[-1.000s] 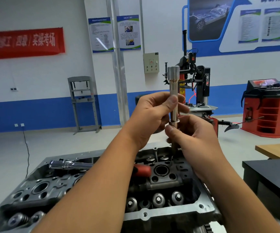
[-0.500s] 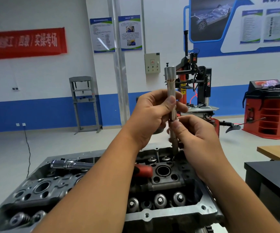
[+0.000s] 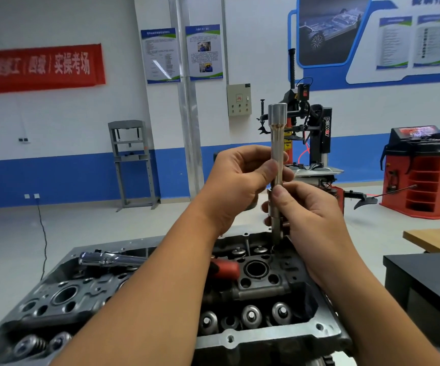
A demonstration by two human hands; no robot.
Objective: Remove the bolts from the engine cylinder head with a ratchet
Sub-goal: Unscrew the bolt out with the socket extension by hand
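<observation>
A long silver socket extension [image 3: 277,143] stands upright above the far right corner of the grey cylinder head [image 3: 266,336]. My left hand [image 3: 240,180] grips its shaft at mid-height, thumb across the front. Just below, my right hand [image 3: 308,215] pinches the lower piece [image 3: 275,207] that hangs from the extension; whether that piece is a bolt or a socket I cannot tell. Its tip is just above the head's casting. The chrome ratchet [image 3: 108,258] with a red grip [image 3: 226,269] lies flat on the head, partly hidden by my left forearm.
A black table [image 3: 424,281] and a wooden bench corner [image 3: 435,239] stand to the right. Behind are a tyre changer [image 3: 316,143], a red balancer cabinet [image 3: 424,175] and a grey press frame [image 3: 131,165] by the wall.
The extension has stayed upright and barely moved. My right hand has slid slightly up the lower piece, closer to my left hand.
</observation>
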